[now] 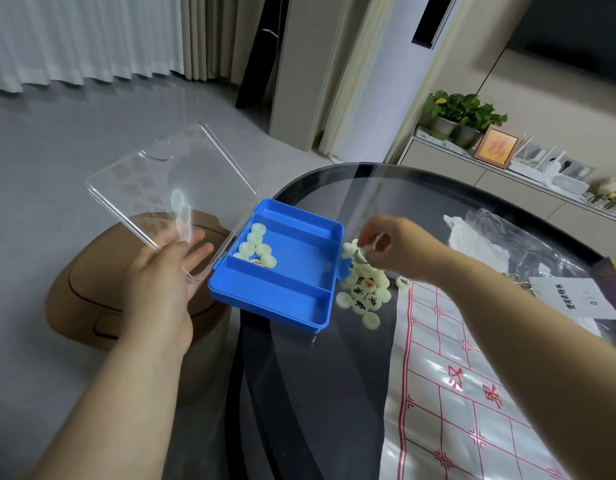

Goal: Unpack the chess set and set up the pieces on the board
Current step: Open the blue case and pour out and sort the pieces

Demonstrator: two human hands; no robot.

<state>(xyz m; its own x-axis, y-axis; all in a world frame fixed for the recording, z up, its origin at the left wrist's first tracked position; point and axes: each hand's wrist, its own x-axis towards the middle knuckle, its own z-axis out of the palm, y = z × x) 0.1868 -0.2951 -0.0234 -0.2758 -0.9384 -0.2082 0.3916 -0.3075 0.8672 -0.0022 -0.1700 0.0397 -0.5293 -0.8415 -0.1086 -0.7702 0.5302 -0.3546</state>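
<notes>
Head view.

- **Left hand** (168, 271): fingers straight and spread, palm pressed up under the clear lid (154, 188), gripping nothing.
- **Blue box** (299, 261): hinged open and tilted, overhanging the edge of the glass table (317, 393). A cluster of pieces (256, 247) lay in its middle compartment, on the hinge side.
- **Right hand** (396, 251): thumb and fingertips curled in a pinch on a pale piece (366, 250), just above the pile (365, 292). The pile lay on the table between the box and the board (455, 375).
- **Board**: a red-lined sheet, lying flat.

**Handling note.** The box looked poorly seated. It would probably be best brought fully onto the table, or tipped firmly toward the pile, so the cluster empties without rolling off the edge. Turning the discs face up before sorting by colour should speed placement.

**Not determinable:**
- whether the pinch held one piece or several
- the characters on the face-down discs
- what bore the box from below
- whether one stray disc touched the board's corner
- the board's near end, cut off by the frame
</notes>
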